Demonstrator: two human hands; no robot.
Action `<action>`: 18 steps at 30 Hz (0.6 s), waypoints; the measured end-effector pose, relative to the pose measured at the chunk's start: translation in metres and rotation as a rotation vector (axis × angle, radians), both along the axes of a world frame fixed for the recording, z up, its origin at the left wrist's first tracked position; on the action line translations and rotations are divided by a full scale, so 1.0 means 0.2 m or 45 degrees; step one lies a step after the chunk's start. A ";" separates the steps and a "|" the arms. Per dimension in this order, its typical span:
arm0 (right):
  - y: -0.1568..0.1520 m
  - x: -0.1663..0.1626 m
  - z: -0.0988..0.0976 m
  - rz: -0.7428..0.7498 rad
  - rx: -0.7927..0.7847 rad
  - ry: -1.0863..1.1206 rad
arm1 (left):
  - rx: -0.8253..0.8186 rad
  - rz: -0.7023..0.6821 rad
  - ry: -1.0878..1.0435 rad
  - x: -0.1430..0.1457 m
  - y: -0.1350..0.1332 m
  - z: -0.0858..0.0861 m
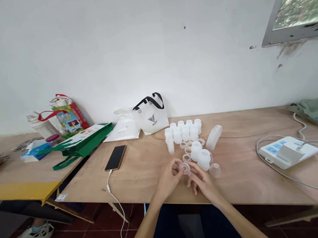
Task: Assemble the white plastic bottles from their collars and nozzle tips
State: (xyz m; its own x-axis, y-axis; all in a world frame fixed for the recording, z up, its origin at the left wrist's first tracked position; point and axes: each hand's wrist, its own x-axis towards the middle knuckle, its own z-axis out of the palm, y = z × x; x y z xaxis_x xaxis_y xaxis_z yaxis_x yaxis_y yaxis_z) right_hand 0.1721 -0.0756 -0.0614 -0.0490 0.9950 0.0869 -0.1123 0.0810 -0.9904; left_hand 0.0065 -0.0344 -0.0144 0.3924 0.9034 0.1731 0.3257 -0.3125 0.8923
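My left hand (168, 180) and right hand (204, 181) both pinch one clear cap (184, 167) — white jars (184, 132) behind, contents indiscernible.

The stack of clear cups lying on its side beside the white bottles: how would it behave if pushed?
Probably light, since the stack of clear cups looks like thin plastic. Lying sideways, it may roll or slide apart.

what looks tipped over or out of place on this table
A stack of clear cups lies on its side beside the upright white bottles, and one loose cup lies tipped by the right hand, which pinches a clear cap with the left hand. Nothing looks spilled.
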 end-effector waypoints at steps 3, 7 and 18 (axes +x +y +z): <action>0.00 0.00 0.00 -0.010 -0.017 0.005 | -0.125 -0.069 -0.100 -0.03 0.02 -0.01; 0.00 0.00 0.00 0.005 -0.012 0.006 | -0.190 -0.071 -0.131 -0.04 0.03 -0.02; 0.00 0.00 -0.01 -0.009 0.015 -0.002 | -0.147 -0.098 -0.045 -0.01 0.00 0.01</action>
State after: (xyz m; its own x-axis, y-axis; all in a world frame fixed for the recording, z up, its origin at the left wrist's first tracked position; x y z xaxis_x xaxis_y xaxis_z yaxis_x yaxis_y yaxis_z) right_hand 0.1717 -0.0747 -0.0632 -0.0420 0.9943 0.0983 -0.1101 0.0932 -0.9895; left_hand 0.0036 -0.0338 -0.0124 0.4566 0.8856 0.0845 0.2724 -0.2296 0.9344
